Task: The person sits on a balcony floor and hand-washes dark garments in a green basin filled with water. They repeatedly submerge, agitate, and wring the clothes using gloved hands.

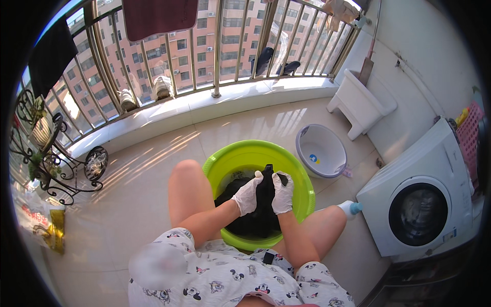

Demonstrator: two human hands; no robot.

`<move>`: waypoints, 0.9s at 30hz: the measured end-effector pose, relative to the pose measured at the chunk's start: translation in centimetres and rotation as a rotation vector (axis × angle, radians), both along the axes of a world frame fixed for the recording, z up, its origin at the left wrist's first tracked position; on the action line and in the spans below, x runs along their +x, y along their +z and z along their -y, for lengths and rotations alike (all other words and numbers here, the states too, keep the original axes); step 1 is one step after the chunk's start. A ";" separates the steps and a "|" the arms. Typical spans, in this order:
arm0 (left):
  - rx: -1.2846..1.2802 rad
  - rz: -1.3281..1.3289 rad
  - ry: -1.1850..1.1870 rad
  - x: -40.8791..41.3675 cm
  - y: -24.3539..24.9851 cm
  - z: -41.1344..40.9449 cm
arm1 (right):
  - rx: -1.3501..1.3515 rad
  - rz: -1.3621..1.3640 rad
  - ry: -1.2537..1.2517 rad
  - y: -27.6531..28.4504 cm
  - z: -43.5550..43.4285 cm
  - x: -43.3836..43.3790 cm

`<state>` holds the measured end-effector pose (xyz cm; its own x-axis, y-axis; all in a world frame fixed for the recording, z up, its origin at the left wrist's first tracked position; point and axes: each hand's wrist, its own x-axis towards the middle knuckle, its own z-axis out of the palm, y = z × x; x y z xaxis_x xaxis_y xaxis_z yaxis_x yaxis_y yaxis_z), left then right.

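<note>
A lime-green plastic basin (215, 165) stands on the floor between my knees, with some water in it. Black cloth (249, 224) fills much of its bottom, and one part of that cloth is raised between my hands. In a thin white glove, my left hand (247, 193) pinches the raised black fabric from the left. My right hand (282, 193), gloved the same way, grips it from the right, with a bit of black showing at its fingers. What garment the cloth belongs to cannot be told.
A white-and-purple basin (321, 151) sits right of the green one. Beyond are a white washboard sink (360, 103) and a front-loading washing machine (418, 192). A white bottle with blue cap (350, 209) is by my right knee. An iron plant stand (57, 161) stands left; railings (216, 50) run ahead.
</note>
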<state>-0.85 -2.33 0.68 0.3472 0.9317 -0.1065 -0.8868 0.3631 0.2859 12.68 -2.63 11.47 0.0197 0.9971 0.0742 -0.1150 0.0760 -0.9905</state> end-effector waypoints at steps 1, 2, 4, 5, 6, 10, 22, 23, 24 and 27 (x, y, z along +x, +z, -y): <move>0.038 -0.154 0.058 0.0 -0.2 -0.3 | 0.065 0.039 0.022 -0.1 0.2 0.4; 0.010 -0.228 0.133 0.1 -0.3 -0.4 | 0.131 0.077 0.046 -0.2 0.4 0.8; -0.142 -0.307 0.238 1.7 5.8 1.0 | 0.104 0.037 0.051 -0.2 2.2 1.3; -0.249 -0.311 0.311 1.8 10.7 2.0 | 0.097 0.012 0.067 0.6 3.5 0.9; -0.212 -0.221 0.280 0.9 12.6 2.3 | 0.204 0.243 0.105 1.5 4.9 0.5; -0.095 -0.248 0.221 1.7 8.5 2.2 | 0.363 0.289 -0.046 -2.4 2.6 -0.9; 0.021 -0.292 0.130 1.3 10.7 2.9 | 0.349 0.386 -0.007 -3.0 3.5 -1.4; 0.065 -0.336 0.117 1.5 10.3 3.4 | 0.221 0.344 -0.074 -2.7 2.7 -1.1; 0.010 -0.387 0.074 1.7 10.5 3.8 | 0.165 0.352 -0.150 -2.6 1.1 0.1; 0.042 -0.540 0.013 1.5 11.5 4.4 | -0.007 0.153 -0.235 -1.3 -1.6 1.7</move>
